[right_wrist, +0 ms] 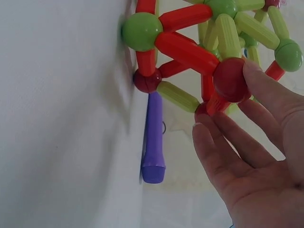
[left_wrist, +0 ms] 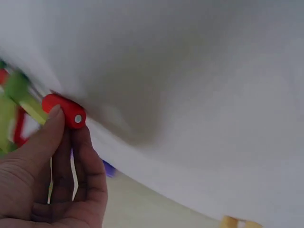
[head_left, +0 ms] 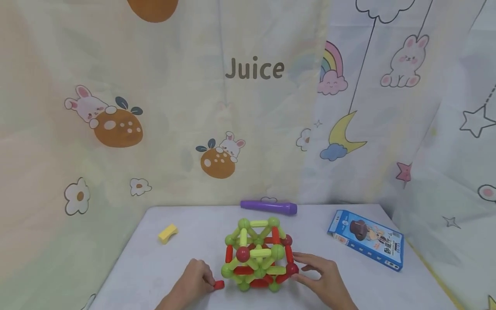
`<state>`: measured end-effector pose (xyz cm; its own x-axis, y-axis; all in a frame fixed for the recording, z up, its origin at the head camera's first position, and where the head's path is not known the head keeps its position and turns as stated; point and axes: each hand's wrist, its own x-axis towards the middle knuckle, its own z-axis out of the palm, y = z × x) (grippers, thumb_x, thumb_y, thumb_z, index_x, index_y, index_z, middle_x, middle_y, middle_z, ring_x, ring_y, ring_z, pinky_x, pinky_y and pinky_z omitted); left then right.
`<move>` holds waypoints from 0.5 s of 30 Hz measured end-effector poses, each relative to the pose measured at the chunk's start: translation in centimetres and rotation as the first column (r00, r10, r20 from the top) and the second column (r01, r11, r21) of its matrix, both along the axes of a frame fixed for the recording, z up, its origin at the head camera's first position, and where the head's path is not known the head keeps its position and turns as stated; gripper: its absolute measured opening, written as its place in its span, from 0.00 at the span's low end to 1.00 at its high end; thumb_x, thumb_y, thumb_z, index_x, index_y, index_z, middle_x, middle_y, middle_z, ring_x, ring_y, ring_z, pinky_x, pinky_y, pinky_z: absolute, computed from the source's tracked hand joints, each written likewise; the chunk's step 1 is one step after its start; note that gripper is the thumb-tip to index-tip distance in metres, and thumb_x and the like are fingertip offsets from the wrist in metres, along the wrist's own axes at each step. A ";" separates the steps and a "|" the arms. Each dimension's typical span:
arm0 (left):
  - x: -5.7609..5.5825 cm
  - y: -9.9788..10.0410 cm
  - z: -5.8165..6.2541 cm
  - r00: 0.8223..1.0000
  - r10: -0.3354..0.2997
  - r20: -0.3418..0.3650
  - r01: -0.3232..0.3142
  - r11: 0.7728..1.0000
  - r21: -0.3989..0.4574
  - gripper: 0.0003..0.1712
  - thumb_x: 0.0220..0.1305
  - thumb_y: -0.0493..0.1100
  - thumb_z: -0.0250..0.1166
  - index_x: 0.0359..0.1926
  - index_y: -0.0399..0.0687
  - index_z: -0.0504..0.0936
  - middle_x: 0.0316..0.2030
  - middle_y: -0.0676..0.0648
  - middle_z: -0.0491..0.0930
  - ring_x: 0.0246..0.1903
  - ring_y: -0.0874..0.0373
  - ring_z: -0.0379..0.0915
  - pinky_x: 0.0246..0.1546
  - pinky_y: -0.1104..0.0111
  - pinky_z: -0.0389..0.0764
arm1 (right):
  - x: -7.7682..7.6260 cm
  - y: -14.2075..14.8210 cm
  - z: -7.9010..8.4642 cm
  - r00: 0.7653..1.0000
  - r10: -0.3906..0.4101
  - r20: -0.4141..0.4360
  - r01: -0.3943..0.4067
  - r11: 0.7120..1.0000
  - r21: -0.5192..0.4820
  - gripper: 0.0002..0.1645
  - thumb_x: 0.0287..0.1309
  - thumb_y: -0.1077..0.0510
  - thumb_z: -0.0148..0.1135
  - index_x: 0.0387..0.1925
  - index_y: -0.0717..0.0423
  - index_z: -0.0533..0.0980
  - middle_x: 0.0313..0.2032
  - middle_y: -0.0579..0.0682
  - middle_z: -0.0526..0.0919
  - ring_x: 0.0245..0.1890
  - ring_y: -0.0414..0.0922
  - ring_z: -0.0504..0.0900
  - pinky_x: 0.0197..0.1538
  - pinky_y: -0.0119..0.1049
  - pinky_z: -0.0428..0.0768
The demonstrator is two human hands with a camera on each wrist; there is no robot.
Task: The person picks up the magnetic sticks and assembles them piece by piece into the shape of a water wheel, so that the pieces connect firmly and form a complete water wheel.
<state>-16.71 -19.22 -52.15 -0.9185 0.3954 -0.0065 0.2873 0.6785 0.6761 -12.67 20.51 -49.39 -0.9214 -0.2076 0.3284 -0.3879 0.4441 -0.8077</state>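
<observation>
A ball-and-rod magnetic structure [head_left: 261, 253] in yellow-green and red stands on the table between the two hands. To its left, my left hand [head_left: 195, 279] pinches a short red magnetic rod [left_wrist: 64, 110] between thumb and fingertips, low over the tabletop. A round silver magnet shows in the rod's end. On the other side, my right hand [head_left: 325, 277] holds the structure at its right corner. Its thumb presses a dark red ball [right_wrist: 231, 80], while the other fingers reach around behind, close to a lower red ball [right_wrist: 202, 109].
A purple microphone-shaped stick [head_left: 269, 207] lies along the table's back edge, behind the structure. At the back left is a yellow arched block [head_left: 168, 234]. The blue printed box [head_left: 368, 239] lies at the right. Patterned cloth [head_left: 174, 103] hangs behind the white table [head_left: 147, 258].
</observation>
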 end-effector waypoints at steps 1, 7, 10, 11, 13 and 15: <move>0.5 0.4 -0.9 0.999 -0.005 0.036 0.004 1.000 0.022 0.11 0.52 0.25 0.79 0.27 0.45 0.93 0.24 0.54 0.86 0.29 0.61 0.78 0.31 0.65 0.86 | 0.0 0.0 0.0 1.000 -0.003 0.003 0.003 1.000 0.006 0.25 0.58 0.58 0.82 0.58 0.55 0.87 0.57 0.54 0.90 0.54 0.34 0.87 0.48 0.44 0.90; 1.3 4.9 -7.0 0.992 -0.126 0.033 0.122 0.988 0.091 0.06 0.56 0.36 0.82 0.27 0.52 0.96 0.21 0.65 0.83 0.23 0.71 0.75 0.28 0.76 0.81 | 0.0 0.0 0.0 1.000 -0.014 0.026 0.013 1.000 0.012 0.22 0.59 0.58 0.81 0.55 0.55 0.89 0.55 0.54 0.91 0.53 0.40 0.90 0.47 0.38 0.90; 1.8 8.0 -8.1 0.960 -0.236 -0.153 0.247 0.967 0.061 0.05 0.57 0.42 0.82 0.26 0.51 0.95 0.18 0.67 0.81 0.21 0.77 0.72 0.24 0.80 0.76 | 0.1 -0.2 0.0 0.999 -0.015 0.037 0.015 1.000 0.002 0.21 0.60 0.58 0.81 0.55 0.56 0.89 0.56 0.55 0.90 0.53 0.42 0.90 0.48 0.38 0.89; 2.0 9.1 -8.1 0.943 -0.261 -0.208 0.277 0.960 0.050 0.06 0.58 0.43 0.80 0.26 0.50 0.95 0.17 0.67 0.80 0.20 0.79 0.70 0.23 0.82 0.75 | 0.1 -0.2 0.0 0.999 -0.015 0.041 0.015 1.000 -0.002 0.21 0.60 0.58 0.81 0.55 0.56 0.89 0.56 0.55 0.90 0.53 0.43 0.90 0.48 0.38 0.89; 2.5 10.8 -7.7 0.906 -0.303 -0.295 0.325 0.945 0.026 0.08 0.58 0.44 0.78 0.24 0.49 0.95 0.16 0.66 0.78 0.20 0.82 0.64 0.21 0.84 0.70 | 0.1 -0.2 0.0 0.999 -0.012 0.050 0.012 1.000 -0.008 0.21 0.60 0.58 0.80 0.55 0.57 0.89 0.56 0.56 0.90 0.54 0.45 0.90 0.48 0.39 0.90; 3.2 11.9 -6.7 0.889 -0.331 -0.315 0.352 0.936 0.010 0.12 0.61 0.46 0.76 0.23 0.48 0.93 0.14 0.64 0.76 0.18 0.83 0.61 0.20 0.85 0.67 | 0.1 -0.1 0.0 0.998 -0.007 0.064 0.007 1.000 -0.006 0.22 0.61 0.57 0.80 0.56 0.57 0.88 0.56 0.56 0.90 0.54 0.48 0.90 0.49 0.41 0.90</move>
<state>-13.56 -7.29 -58.81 -0.6798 0.6747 0.2874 0.6915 0.4593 0.5575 -12.55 20.43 -49.37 -0.9419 -0.1993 0.2703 -0.3325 0.4413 -0.8335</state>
